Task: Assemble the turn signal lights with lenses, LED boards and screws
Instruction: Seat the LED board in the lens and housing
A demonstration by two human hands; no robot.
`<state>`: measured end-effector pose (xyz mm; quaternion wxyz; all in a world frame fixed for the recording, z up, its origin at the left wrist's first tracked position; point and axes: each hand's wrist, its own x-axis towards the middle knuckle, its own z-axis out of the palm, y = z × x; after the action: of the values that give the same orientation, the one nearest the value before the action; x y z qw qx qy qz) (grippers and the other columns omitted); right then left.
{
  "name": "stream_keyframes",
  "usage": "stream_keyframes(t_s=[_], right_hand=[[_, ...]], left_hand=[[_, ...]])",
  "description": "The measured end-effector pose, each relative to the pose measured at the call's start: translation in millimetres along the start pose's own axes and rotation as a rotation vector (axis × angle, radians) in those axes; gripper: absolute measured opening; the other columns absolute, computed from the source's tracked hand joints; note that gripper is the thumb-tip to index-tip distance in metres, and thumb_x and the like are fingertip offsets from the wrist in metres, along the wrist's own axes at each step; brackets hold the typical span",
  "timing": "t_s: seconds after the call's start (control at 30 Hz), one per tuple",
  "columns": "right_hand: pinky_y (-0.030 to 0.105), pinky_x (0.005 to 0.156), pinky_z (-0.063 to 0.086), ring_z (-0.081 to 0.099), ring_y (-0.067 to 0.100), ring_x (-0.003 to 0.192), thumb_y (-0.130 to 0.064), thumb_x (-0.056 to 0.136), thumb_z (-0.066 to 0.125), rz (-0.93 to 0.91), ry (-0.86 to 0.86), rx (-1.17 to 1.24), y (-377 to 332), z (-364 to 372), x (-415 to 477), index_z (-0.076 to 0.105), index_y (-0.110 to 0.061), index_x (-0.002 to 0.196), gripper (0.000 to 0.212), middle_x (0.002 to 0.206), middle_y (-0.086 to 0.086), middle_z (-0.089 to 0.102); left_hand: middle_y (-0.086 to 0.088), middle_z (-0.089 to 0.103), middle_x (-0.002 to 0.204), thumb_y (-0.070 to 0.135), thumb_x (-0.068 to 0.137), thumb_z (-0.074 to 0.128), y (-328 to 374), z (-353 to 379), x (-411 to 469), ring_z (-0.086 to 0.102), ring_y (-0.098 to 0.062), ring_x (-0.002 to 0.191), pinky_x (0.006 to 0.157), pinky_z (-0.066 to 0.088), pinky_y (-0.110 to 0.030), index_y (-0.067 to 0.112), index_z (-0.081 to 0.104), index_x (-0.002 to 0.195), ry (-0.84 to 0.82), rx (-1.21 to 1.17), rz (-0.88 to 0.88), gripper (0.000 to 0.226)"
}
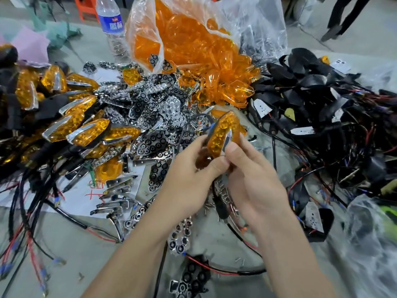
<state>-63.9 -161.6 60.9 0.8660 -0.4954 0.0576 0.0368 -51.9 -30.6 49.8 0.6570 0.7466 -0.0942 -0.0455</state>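
Fingers (215, 167) of left hand (189, 176) and right hand (254, 179) grip turn signal (223, 132) — tilted.

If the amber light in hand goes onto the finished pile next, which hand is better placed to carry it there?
Probably the left hand: it grips the turn signal light, and the finished pile lies on its side. The right hand would have to cross over.

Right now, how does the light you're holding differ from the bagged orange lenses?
The held light carries a chrome strip; the bagged lenses are bare shells. The left hand and right hand grip the held light; the bagged lenses lie heaped. Both are orange.
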Motion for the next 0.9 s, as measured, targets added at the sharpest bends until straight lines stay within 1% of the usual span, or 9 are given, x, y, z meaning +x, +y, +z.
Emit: stream_keyframes(t_s=[0.1,0.2,0.27,0.33,0.4,0.5,0.6,0.77,0.9], right_hand=[[0.067,0.110,0.043,0.063,0.036,0.110,-0.007,0.088,0.067,-0.090,-0.114,-0.224,-23.3,-15.4,3.7,0.062,-0.012,0.136,0.049,0.125,0.020,0.069],[0.043,0.093,0.058,0.070,0.023,0.105,0.007,0.080,0.070,-0.257,-0.164,-0.440,-50.7,-24.1,6.2,0.052,-0.021,0.147,0.075,0.133,0.005,0.070],[0.029,0.090,0.057,0.070,0.009,0.109,0.009,0.074,0.077,-0.386,-0.151,-0.731,-62.8,-25.8,8.6,0.063,-0.028,0.138,0.076,0.133,-0.007,0.070],[0.024,0.100,0.054,0.064,-0.001,0.122,0.002,0.067,0.086,-0.469,-0.130,-0.996,-65.0,-24.6,9.6,0.073,-0.034,0.124,0.069,0.129,-0.018,0.070],[0.023,0.100,0.054,0.067,-0.002,0.115,-0.005,0.065,0.093,-0.502,-0.081,-1.103,-61.3,-21.5,8.1,0.076,-0.036,0.118,0.064,0.120,-0.021,0.073],[0.030,0.091,0.059,0.075,0.008,0.101,-0.003,0.066,0.093,-0.481,-0.043,-0.952,-53.5,-23.4,7.2,0.078,-0.030,0.116,0.059,0.106,-0.014,0.079],[0.033,0.084,0.061,0.078,0.023,0.097,-0.005,0.066,0.091,-0.401,-0.109,-0.642,-46.8,-28.0,8.1,0.078,-0.020,0.116,0.054,0.105,0.002,0.081],[0.055,0.088,0.058,0.070,0.043,0.099,-0.010,0.070,0.085,-0.234,-0.167,-0.292,-30.6,-28.5,6.8,0.069,0.008,0.124,0.059,0.116,0.028,0.073],[0.052,0.096,0.057,0.070,0.042,0.105,-0.023,0.071,0.089,-0.197,-0.187,-0.218,-18.6,-33.4,6.8,0.072,0.006,0.122,0.061,0.118,0.030,0.072]], left_hand=[[0.013,0.073,0.111,0.026,0.095,0.071,7.2,-8.0,4.5,0.069,-0.007,0.099,0.084,0.056,-0.027,0.040,0.062,0.132,0.018,0.127,0.047,0.041],[0.020,0.061,0.118,0.022,0.094,0.074,15.2,-15.4,8.6,0.059,0.006,0.108,0.092,0.045,-0.017,0.042,0.057,0.135,0.030,0.289,0.130,0.048],[0.025,0.054,0.115,0.018,0.092,0.077,20.8,-17.6,10.8,0.052,0.013,0.107,0.088,0.036,-0.002,0.042,0.056,0.138,0.026,0.368,0.174,0.056],[0.028,0.052,0.115,0.015,0.089,0.080,24.6,-18.0,12.9,0.050,0.015,0.108,0.088,0.033,0.001,0.043,0.056,0.138,0.019,0.413,0.217,0.062],[0.029,0.053,0.115,0.014,0.085,0.083,26.0,-18.4,13.7,0.051,0.013,0.108,0.088,0.034,0.000,0.049,0.057,0.133,0.018,0.414,0.254,0.065],[0.027,0.062,0.118,0.015,0.081,0.085,23.2,-23.3,13.8,0.061,0.005,0.108,0.090,0.044,-0.008,0.046,0.063,0.127,0.022,0.288,0.228,0.060],[0.021,0.069,0.117,0.026,0.083,0.082,24.4,-27.8,12.3,0.069,-0.006,0.105,0.089,0.053,-0.022,0.043,0.062,0.126,-0.047,0.155,0.206,0.050],[0.022,0.070,0.106,0.043,0.085,0.076,31.4,-31.5,11.2,0.068,-0.003,0.093,0.075,0.047,-0.009,0.040,0.062,0.123,-0.101,0.174,0.227,0.040],[0.027,0.070,0.106,0.037,0.082,0.083,28.1,-31.2,4.5,0.068,0.003,0.093,0.076,0.046,-0.007,0.046,0.062,0.115,-0.063,0.189,0.232,0.040]])
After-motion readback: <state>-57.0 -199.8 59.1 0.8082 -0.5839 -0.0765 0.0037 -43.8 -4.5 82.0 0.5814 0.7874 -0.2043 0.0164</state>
